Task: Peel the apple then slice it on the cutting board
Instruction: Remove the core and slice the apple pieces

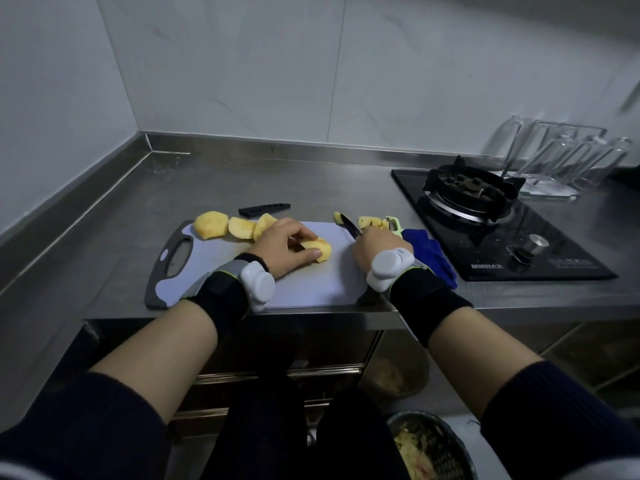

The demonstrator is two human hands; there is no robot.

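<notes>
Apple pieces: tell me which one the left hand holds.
The mid-board piece, gripped by the left hand; the other pieces sit in a row at the board's far-left corner.

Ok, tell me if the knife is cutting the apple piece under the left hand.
No: the knife in the right hand is off to the side, its blade clear of the apple piece that the left hand holds.

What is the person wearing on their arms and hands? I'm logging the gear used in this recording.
The left hand and right hand are bare. Each wrist has a black wrap with grey panels and yellow-green edging: left wrap, right wrap. On each sits a white rounded pod: left pod, right pod. Dark navy sleeves, left sleeve and right sleeve, leave the forearms uncovered.
</notes>
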